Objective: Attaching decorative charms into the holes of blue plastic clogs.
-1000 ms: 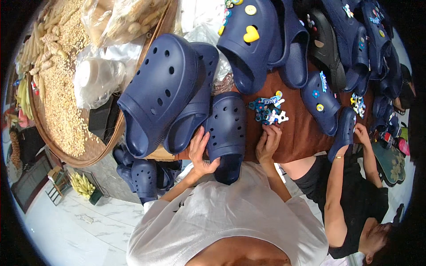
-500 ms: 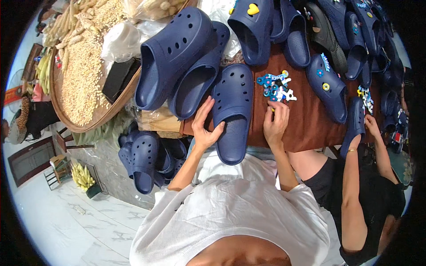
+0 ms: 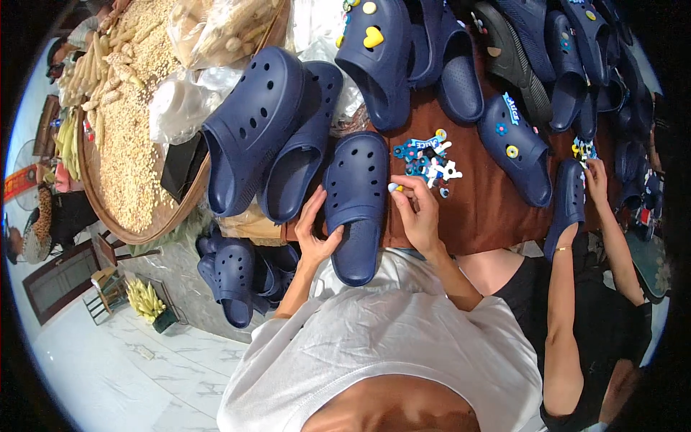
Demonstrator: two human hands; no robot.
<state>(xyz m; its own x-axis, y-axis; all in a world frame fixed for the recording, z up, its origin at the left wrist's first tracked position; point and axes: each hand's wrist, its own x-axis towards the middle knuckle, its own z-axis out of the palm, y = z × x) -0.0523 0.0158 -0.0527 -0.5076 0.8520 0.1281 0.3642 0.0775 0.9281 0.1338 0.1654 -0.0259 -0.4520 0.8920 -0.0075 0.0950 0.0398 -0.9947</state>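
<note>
A plain navy clog (image 3: 358, 183) with round holes in its upper rests at the near edge of the brown cloth, toe pointing away from me. My left hand (image 3: 317, 234) grips its left side near the opening, thumb at the strap. Just right of the clog, my right hand (image 3: 419, 216) pinches a small shoe charm (image 3: 396, 187), yellow and whitish. Beyond that hand lies a pile of shoe charms (image 3: 428, 162) in blue, white and yellow. Two more plain navy clogs (image 3: 255, 119) stand to the left. A decorated clog (image 3: 512, 147) sits right of the pile.
A round tray (image 3: 85, 169) of corn kernels fills the far left. Another person's hand (image 3: 596, 178) is at a charm pile on the right, near a navy clog (image 3: 568, 198). Several clogs crowd the far right. More clogs (image 3: 234, 277) sit low on the left.
My right hand has come away from the charm pile toward the clog, now with a small charm between its fingers. My left hand stays on the clog. The whole view has shifted somewhat.
</note>
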